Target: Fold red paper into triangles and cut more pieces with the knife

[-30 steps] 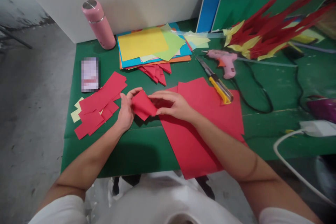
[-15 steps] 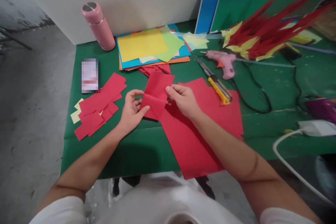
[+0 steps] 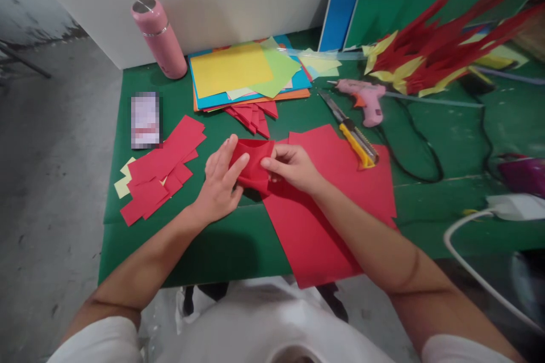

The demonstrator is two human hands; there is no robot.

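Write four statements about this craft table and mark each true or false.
1. The left hand and the right hand both hold the small red paper piece. True.
2. The right hand grips a cutting tool. False: the utility knife lies apart from both hands, its handle end on the large red sheet.
3. The pink bottle stands upright at the back left of the green table. True.
4. Cut red pieces are piled to the right of the hands. False: the pile of cut red pieces lies to their left.
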